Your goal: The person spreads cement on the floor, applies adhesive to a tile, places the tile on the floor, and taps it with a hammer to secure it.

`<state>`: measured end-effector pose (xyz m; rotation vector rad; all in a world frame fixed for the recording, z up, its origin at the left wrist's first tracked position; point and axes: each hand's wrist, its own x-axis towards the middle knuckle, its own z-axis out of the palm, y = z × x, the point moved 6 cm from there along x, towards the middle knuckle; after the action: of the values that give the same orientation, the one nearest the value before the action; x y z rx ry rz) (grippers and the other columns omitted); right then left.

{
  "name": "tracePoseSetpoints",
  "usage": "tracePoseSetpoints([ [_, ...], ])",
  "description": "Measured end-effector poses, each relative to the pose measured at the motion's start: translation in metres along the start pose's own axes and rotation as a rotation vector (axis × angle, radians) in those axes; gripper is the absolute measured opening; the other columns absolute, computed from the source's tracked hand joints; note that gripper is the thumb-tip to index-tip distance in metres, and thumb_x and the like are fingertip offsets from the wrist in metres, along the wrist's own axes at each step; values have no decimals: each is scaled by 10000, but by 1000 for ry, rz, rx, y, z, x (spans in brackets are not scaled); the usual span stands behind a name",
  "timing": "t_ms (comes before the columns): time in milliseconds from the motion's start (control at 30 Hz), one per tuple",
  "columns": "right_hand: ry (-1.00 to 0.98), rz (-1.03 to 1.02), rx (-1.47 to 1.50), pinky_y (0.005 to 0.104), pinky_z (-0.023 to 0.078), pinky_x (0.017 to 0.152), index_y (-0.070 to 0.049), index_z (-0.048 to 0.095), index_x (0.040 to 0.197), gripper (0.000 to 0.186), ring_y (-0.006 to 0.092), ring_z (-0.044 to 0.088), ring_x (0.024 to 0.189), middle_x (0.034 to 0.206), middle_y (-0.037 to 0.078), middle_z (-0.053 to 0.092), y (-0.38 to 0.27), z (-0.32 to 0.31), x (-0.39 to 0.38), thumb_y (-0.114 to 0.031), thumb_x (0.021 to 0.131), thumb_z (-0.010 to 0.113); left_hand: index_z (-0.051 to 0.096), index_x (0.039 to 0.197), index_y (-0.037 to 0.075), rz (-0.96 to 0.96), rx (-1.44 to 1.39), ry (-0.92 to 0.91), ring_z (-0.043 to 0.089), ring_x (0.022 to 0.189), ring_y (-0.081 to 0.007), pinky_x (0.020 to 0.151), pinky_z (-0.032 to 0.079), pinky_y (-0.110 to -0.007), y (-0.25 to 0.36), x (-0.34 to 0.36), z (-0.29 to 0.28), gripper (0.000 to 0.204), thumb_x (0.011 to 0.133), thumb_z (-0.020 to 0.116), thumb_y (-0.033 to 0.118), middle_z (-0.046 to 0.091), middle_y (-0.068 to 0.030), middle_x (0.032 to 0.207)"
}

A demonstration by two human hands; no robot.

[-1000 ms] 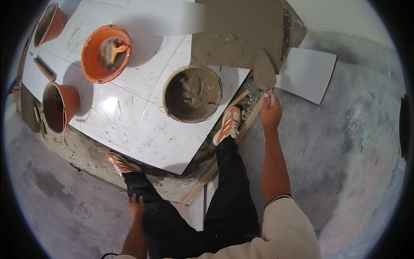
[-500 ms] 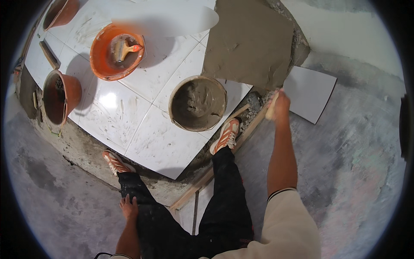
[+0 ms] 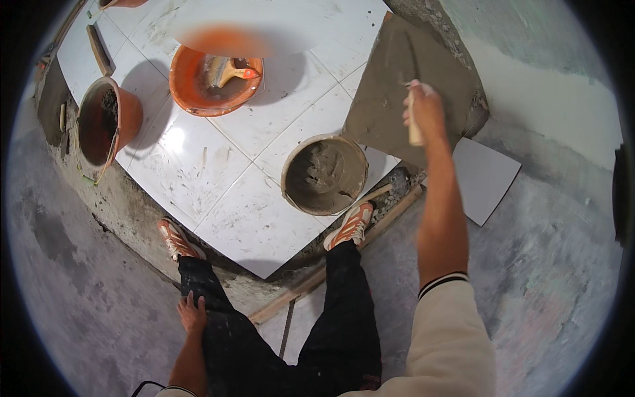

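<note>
Grey floor [image 3: 529, 284], stained in many places, fills the lower and right parts of the frame, and the black border of the lens cuts its corners. Nearest, at lower left, the left hand [image 3: 192, 311] lies against the dark trouser leg [image 3: 218, 331], fingers a little spread, and it grasps nothing that can be seen. From lower right, the right forearm [image 3: 442, 218] reaches upward, almost straight, and partly hides a loose tile [image 3: 486, 180] lying at right. Near the centre, a bucket [image 3: 296, 193] with wet mortar inside stands upon the white tiles [image 3: 225, 212]. Farther up, the right hand [image 3: 426, 112] is clenched around the pale handle of a trowel [image 3: 415, 129]. This trowel is at upper right of the frame, over the mortar bed [image 3: 383, 106]; its blade has almost the same colour, so I cannot tell its exact outline. At left is an orange bucket [image 3: 130, 116], its bottom turned away from view. Upper centre, a blurred pale patch covers the far rim of an orange tub [image 3: 182, 96], which holds a brush [image 3: 228, 71]. Farthest, at the upper left edge, another bucket [image 3: 122, 2] is mostly cut off
</note>
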<state>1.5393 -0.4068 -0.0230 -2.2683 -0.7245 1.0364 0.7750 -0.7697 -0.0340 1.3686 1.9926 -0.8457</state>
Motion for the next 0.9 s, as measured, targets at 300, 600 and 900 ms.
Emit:
tracePoseSetpoints([
  [300, -62, 10, -445, 366, 526, 504, 4, 626, 1134, 410, 185, 610, 577, 798, 84, 612, -64, -30, 107, -392, 1062, 546, 624, 1416, 113, -27, -3, 16, 501, 1295, -381, 1060, 470, -525, 0, 1, 0, 544, 989, 645, 449, 550, -155, 1373],
  [600, 316, 261, -106, 357, 488, 495, -61, 616, 1129, 368, 181, 571, 574, 784, 43, 575, 55, -115, 114, -413, 1070, 525, 597, 1454, 140, -87, 0, -57, 466, 1353, -381, 1092, 453, -521, 4, 2, -7, 567, 988, 639, 461, 524, -160, 1423],
  [900, -91, -13, 15, 270, 439, 454, -59, 619, 1168, 451, 107, 535, 533, 777, 15, 561, 38, -51, 94, -490, 1073, 528, 597, 1455, 145, -79, 6, -52, 469, 1346, -380, 1103, 443, -510, 3, 2, -6, 567, 989, 644, 465, 529, -158, 1425],
])
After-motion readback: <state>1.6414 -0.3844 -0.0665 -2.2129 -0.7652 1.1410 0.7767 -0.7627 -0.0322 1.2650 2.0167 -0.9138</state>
